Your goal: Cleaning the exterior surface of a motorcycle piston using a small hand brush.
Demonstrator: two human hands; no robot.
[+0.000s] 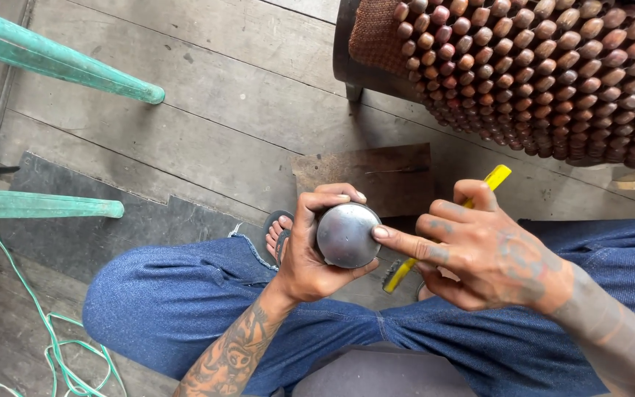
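Over the lap, above blue jeans (185,309), left hand (306,254) cups a round grey metal dome (347,235), grip closed round its rim; right hand (479,254) clutches a yellow-handled tool (442,235), forefinger touching the dome; looks stiff, smooth, slippery, so rim hold is safest.

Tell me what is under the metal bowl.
The left hand cups the metal bowl from below, fingers curled over its rim. Beneath lie blue jeans and a sandalled foot. The bowl's inside is hidden.
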